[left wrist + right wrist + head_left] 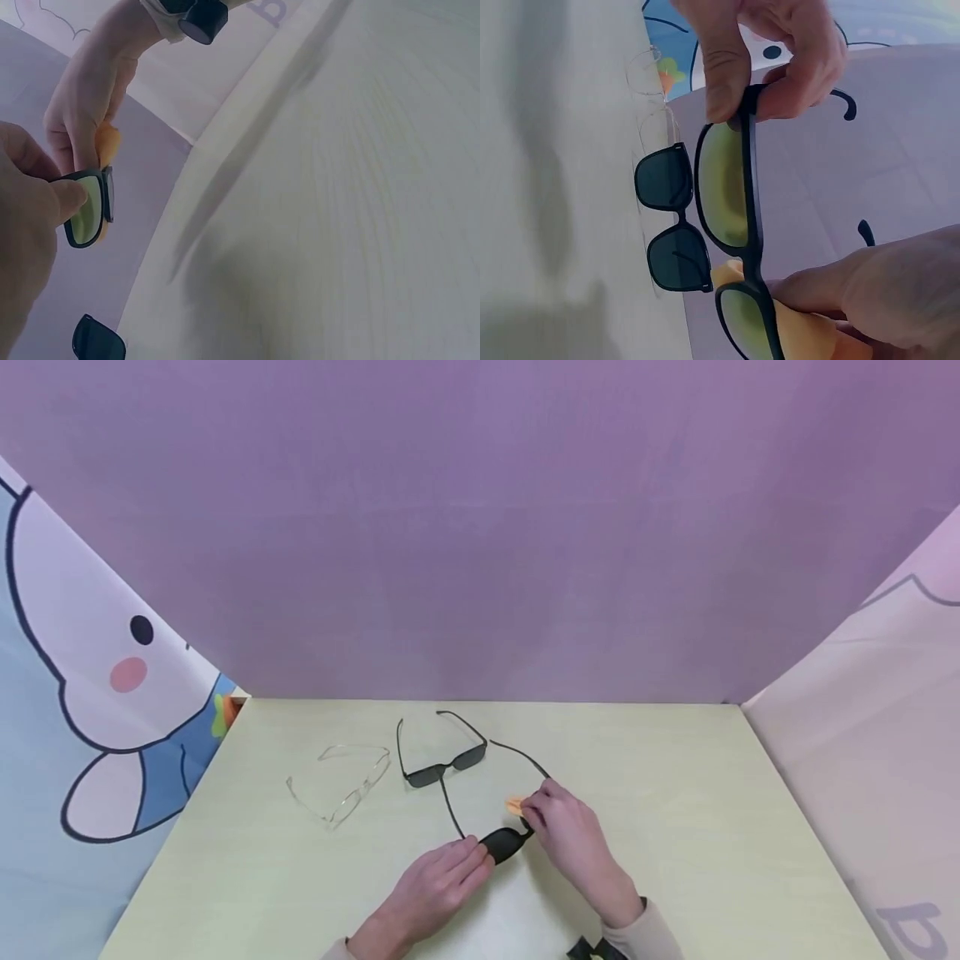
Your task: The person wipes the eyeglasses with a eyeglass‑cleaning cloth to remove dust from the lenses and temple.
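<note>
My left hand (438,885) pinches one end of a pair of black-framed sunglasses (504,843), thumb on the lens side. The sunglasses are held above the table, their two arms unfolded and pointing away. My right hand (573,839) holds an orange cloth (514,807) at the other end of the sunglasses. In the right wrist view the cloth (802,330) lies behind one lens, and the right fingers press it there. Greenish-yellow lenses (724,184) show from this side. Part of the cloth is hidden by the right hand and the frame.
A second pair of dark sunglasses (468,757) stands unfolded on the pale table (697,827), beyond the hands. To its left lie thin-framed clear glasses (351,803), also unfolded. A purple cloth wall (480,568) rises behind the table, with printed curtains at both sides.
</note>
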`<state>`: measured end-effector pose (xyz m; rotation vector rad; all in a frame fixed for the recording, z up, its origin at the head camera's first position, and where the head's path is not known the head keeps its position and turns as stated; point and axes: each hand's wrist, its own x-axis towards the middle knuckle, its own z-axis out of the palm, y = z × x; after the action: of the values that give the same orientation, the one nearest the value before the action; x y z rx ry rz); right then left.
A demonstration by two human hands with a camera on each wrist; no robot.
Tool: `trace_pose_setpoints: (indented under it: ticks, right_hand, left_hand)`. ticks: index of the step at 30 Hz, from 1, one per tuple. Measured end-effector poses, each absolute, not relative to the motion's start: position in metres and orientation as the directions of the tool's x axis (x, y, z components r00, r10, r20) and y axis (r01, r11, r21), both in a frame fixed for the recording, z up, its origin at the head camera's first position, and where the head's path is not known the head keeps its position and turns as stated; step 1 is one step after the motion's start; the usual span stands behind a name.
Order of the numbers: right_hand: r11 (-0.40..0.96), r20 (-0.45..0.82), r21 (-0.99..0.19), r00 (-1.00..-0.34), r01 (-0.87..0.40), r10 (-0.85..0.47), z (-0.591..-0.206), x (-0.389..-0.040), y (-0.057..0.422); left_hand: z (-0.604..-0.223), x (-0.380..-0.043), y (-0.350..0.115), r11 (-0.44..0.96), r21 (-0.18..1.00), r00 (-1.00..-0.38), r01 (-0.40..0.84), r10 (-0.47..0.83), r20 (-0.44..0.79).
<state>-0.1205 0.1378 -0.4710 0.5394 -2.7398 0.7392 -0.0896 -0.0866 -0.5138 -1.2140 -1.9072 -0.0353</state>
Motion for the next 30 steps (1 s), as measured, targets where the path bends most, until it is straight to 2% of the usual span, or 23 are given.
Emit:
trace_pose_setpoints:
  ticks: [4, 11, 16, 19, 26, 30]
  right_hand:
    - [0.831, 0.386, -0.345, -0.873, -0.436, -0.298, -0.476, -0.121, 0.136]
    - [0.896, 0.499, -0.047, -0.787, -0.442, -0.362, -0.489, -0.126, 0.133]
    - [0.915, 0.529, 0.052, -0.766, -0.400, -0.365, -0.494, -0.131, 0.133]
    - [0.912, 0.522, 0.025, -0.773, -0.410, -0.362, -0.496, -0.133, 0.133]
    - [0.857, 0.441, -0.250, -0.841, -0.451, -0.314, -0.493, -0.130, 0.131]
    - [0.842, 0.392, -0.308, -0.866, -0.442, -0.311, -0.488, -0.128, 0.133]
  left_hand:
    - [-0.514, -0.091, -0.086, 0.510, -0.415, -0.145, 0.753, 0.744, 0.652]
    - [-0.517, -0.090, -0.083, 0.505, -0.408, -0.161, 0.760, 0.755, 0.635]
    - [-0.517, -0.090, -0.083, 0.509, -0.402, -0.168, 0.761, 0.753, 0.636]
    - [-0.518, -0.090, -0.083, 0.511, -0.404, -0.162, 0.759, 0.749, 0.643]
    - [-0.520, -0.092, -0.085, 0.516, -0.397, -0.157, 0.759, 0.737, 0.657]
    - [-0.523, -0.093, -0.085, 0.519, -0.403, -0.153, 0.754, 0.735, 0.660]
